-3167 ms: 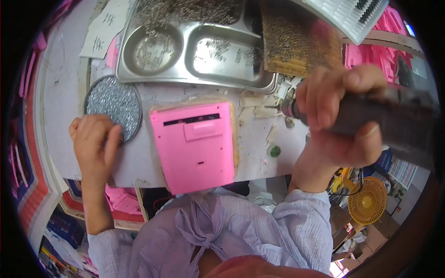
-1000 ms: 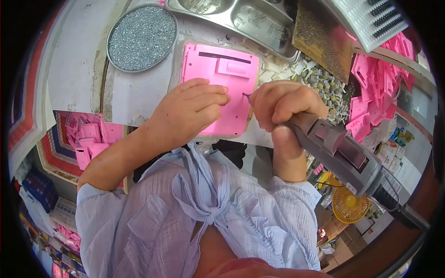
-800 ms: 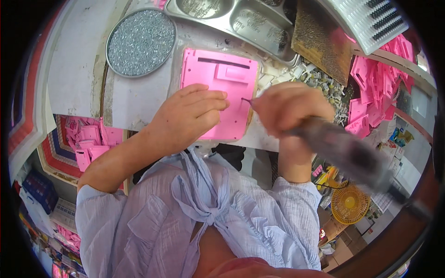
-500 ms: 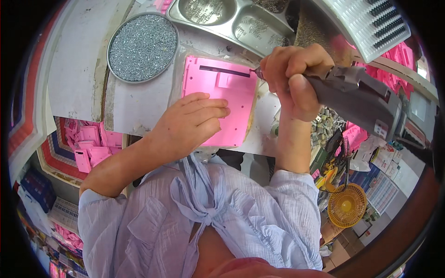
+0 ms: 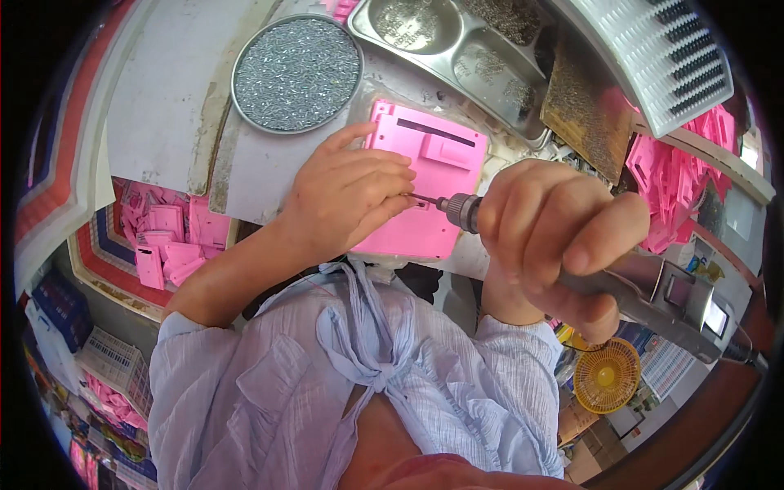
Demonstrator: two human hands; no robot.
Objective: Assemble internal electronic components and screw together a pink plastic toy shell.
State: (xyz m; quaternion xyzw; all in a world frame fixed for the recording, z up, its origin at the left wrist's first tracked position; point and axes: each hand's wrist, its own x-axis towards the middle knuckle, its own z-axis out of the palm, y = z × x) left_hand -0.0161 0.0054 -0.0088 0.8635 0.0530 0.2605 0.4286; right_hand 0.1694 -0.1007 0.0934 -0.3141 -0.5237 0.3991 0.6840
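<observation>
A pink plastic casing (image 5: 408,233) with a dark slot near its far edge lies on the table in front of me. My left hand (image 5: 347,184) rests on its left part, fingers spread over the surface. Gripped in my right hand (image 5: 559,229) is a grey electric screwdriver (image 5: 670,314), tilted, with a cord at its back end. Its thin bit reaches left to the casing's middle, beside my left fingertips. Whether a screw sits under the tip is too small to tell.
A round metal dish (image 5: 298,73) of small screws stands at the far left. Beyond the casing is a steel compartment tray (image 5: 445,69) with small metal parts. Pink parts (image 5: 167,233) fill a bin at left; more pink pieces (image 5: 678,171) lie at right, near a yellow basket (image 5: 606,376).
The screwdriver's tip has left the casing's far right corner and come nearer, to its middle. My left hand's fingers now sit next to the bit. The whole view has shifted slightly.
</observation>
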